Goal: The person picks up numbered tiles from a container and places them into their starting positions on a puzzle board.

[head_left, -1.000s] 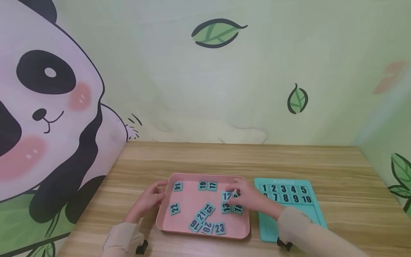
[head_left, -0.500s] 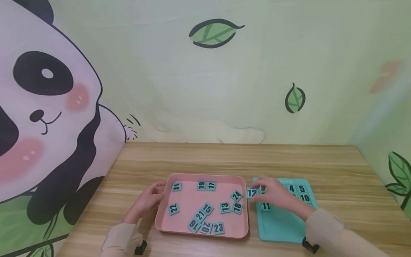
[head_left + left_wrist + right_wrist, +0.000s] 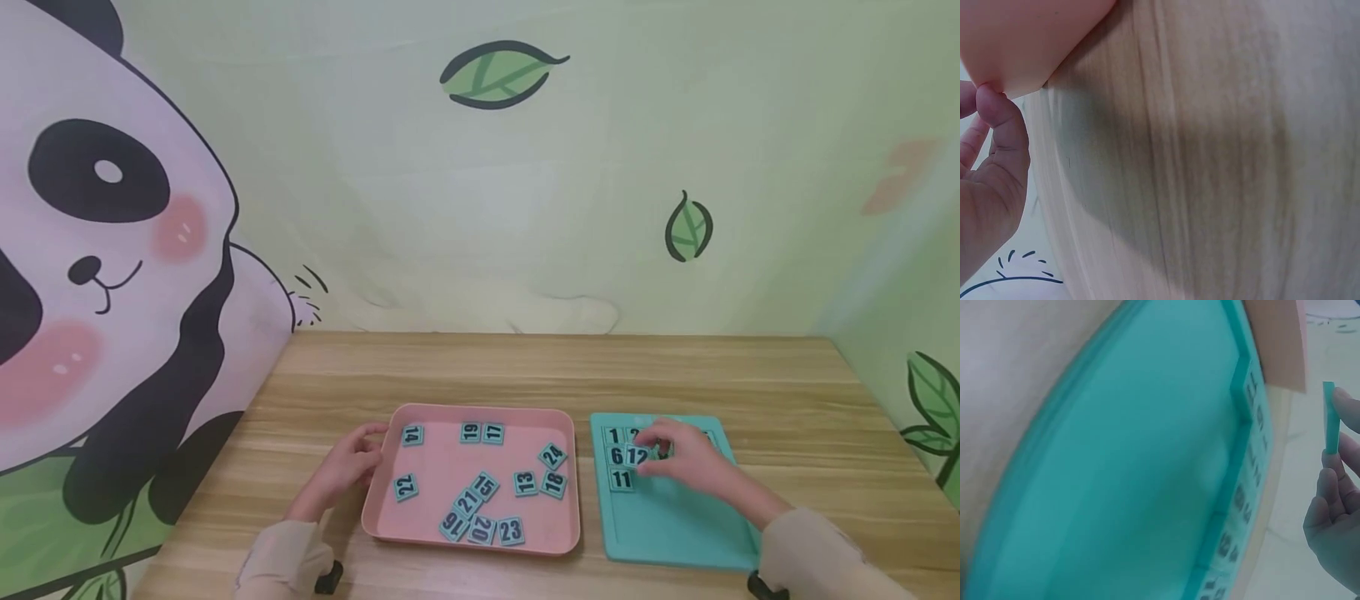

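Between the right thumb and fingers, my right hand pinches a teal number tile marked 12. It is over the left part of the teal number board; in the right wrist view the tile stands on edge, raised above the board. Tiles 1, 6 and 11 show at the board's left side, and the hand covers much of the upper rows. At the left, my left hand grips the side of the pink tray; its thumb and fingertips meet the tray's corner in the left wrist view.
Several loose number tiles lie in the tray at various angles, among them 13, 24 and 22. Tray and board sit side by side on a wooden table, with a panda-print wall covering behind.
The right hand has picked tile 12 out of the tray and carried it right, over the board. The left hand keeps its place at the tray.
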